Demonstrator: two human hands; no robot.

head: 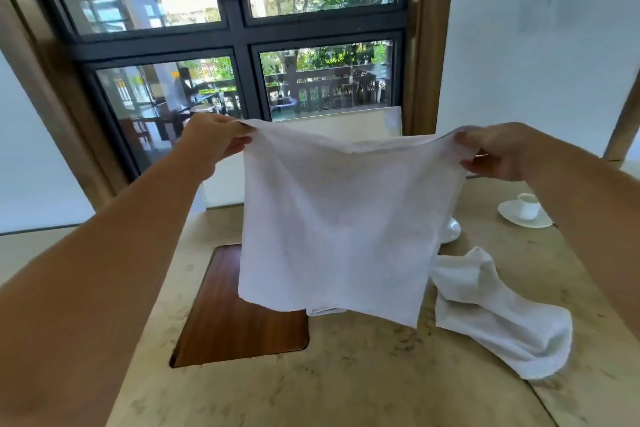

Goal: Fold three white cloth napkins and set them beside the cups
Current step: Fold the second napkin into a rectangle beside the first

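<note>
Two bare arms reach out over the tan stone counter [346, 374], which has a brown wooden panel [242, 315] set into it. Behind it stands a big dark-framed window [239, 35]. The left hand [214, 142] and right hand [498, 152] each pinch a top corner of a white cloth napkin [332, 229] held up in the air. Another crumpled white napkin [498, 315] lies on the counter. A small white cup [528, 206] sits on a white saucer [512, 218]; I cannot tell what is inside.

- One view only, from the person's head, wide-angle, with straight lines bowed near the edges.
- It faces forward and slightly down, across the table [346, 374] toward the window [239, 35].
- Both forearms reach in from the lower corners, close to the lens.
</note>
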